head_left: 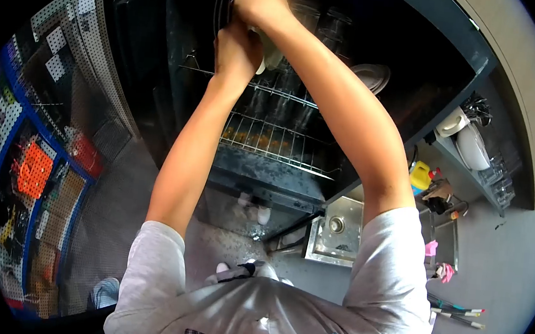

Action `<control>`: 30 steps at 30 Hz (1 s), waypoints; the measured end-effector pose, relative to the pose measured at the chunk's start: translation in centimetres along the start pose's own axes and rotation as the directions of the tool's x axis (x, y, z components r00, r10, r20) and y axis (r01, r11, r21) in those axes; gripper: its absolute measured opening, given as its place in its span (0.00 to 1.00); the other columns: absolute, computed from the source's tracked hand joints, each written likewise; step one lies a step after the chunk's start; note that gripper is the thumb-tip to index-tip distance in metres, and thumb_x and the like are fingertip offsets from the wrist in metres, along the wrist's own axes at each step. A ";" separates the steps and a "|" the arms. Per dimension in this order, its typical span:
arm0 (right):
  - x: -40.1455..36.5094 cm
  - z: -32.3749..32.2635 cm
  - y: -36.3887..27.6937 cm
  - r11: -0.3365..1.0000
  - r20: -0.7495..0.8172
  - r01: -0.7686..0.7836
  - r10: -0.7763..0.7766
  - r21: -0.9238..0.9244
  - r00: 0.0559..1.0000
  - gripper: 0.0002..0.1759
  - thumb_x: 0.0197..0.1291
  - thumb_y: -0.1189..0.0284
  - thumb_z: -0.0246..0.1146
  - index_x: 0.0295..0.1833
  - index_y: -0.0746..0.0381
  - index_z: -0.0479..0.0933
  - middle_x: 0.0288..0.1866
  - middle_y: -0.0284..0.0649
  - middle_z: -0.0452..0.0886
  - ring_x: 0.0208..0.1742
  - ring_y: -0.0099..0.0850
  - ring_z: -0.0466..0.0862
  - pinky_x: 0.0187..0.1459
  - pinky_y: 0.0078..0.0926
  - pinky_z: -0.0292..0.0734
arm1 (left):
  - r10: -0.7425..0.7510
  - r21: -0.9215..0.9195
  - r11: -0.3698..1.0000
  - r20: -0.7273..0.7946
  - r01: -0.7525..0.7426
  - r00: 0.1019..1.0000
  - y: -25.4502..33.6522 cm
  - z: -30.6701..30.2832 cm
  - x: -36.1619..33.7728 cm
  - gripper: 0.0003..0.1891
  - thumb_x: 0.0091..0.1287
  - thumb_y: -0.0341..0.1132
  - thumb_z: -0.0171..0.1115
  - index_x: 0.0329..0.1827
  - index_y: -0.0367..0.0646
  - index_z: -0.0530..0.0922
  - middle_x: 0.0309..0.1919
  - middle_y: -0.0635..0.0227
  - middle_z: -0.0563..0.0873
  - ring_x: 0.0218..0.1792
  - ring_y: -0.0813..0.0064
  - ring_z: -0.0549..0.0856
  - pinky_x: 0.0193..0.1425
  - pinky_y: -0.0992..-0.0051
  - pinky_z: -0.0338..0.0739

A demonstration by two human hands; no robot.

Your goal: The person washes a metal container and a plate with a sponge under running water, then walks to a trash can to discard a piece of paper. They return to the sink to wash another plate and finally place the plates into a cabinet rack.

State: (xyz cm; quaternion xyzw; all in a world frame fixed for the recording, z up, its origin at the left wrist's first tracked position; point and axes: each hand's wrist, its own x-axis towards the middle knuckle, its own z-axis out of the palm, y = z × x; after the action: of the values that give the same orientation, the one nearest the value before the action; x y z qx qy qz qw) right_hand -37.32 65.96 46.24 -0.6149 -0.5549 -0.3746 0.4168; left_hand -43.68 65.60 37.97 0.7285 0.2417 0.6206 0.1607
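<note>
Both my arms reach into a dark cabinet with wire racks. My left hand [236,53] is closed, with its fingers mostly turned out of sight. Just above it, touching or nearly so, my right hand [261,2] is also closed. What either one grips is hidden in the shadow. Thin curved rims of dark plates [223,4] show right beside both hands. A pale dish or cup [270,51] is partly covered behind my left hand and right forearm. Clear glasses [334,26] stand deeper in, and stacked plates [372,77] lie to the right.
A lower wire rack [269,143] spans the cabinet. At the right are a metal sink [335,243], a yellow bottle [420,176] and a shelf with a white pot [471,147] and glasses. Shelving with an orange basket [35,169] stands at the left.
</note>
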 end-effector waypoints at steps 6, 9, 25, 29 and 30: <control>0.9 2.6 2.7 0.987 0.145 -0.060 0.038 0.151 0.989 0.29 0.47 0.77 0.54 0.56 0.85 0.66 0.45 0.71 0.77 0.50 0.60 0.78 0.58 0.42 0.71 | 0.081 -0.020 0.997 0.068 -0.080 0.994 -0.9 1.1 1.3 0.11 0.60 0.36 0.60 0.38 0.38 0.81 0.33 0.47 0.85 0.39 0.49 0.85 0.42 0.60 0.80; 1.4 4.8 4.4 0.970 0.184 -0.210 0.186 0.120 0.965 0.28 0.50 0.75 0.53 0.56 0.80 0.68 0.47 0.69 0.77 0.53 0.59 0.77 0.59 0.41 0.71 | -0.002 -0.304 0.952 0.101 0.033 0.995 -3.6 4.4 2.2 0.12 0.58 0.38 0.62 0.38 0.39 0.83 0.34 0.49 0.85 0.38 0.53 0.86 0.41 0.63 0.81; 2.6 12.0 12.8 0.933 0.107 -0.354 0.346 0.070 0.932 0.21 0.56 0.69 0.54 0.52 0.69 0.77 0.54 0.60 0.77 0.59 0.51 0.76 0.59 0.40 0.71 | -0.012 0.154 0.987 0.309 -0.038 0.951 -3.5 5.2 4.8 0.14 0.58 0.41 0.60 0.35 0.36 0.83 0.34 0.45 0.84 0.38 0.45 0.84 0.41 0.57 0.79; 2.7 13.6 13.6 0.933 0.086 -0.301 0.289 0.200 0.953 0.29 0.59 0.65 0.55 0.65 0.66 0.66 0.63 0.58 0.71 0.67 0.45 0.69 0.65 0.35 0.64 | -0.079 0.152 0.988 0.287 0.036 0.955 -3.7 5.6 4.8 0.17 0.58 0.45 0.60 0.39 0.38 0.83 0.38 0.46 0.84 0.43 0.47 0.83 0.45 0.58 0.79; 2.7 13.7 14.0 0.932 0.066 -0.267 0.258 0.246 0.964 0.32 0.60 0.64 0.55 0.69 0.65 0.62 0.66 0.58 0.68 0.70 0.43 0.67 0.68 0.33 0.62 | -0.076 0.114 0.992 0.269 0.046 0.960 -4.0 6.0 4.7 0.18 0.58 0.45 0.61 0.40 0.38 0.82 0.39 0.46 0.84 0.44 0.47 0.83 0.46 0.58 0.78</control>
State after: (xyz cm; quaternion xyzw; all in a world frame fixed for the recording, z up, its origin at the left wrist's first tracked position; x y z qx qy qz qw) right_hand -23.18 79.13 42.27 -0.6313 -0.5178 -0.2315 0.5289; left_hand -37.89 71.91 38.71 0.8067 0.2725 0.4953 0.1722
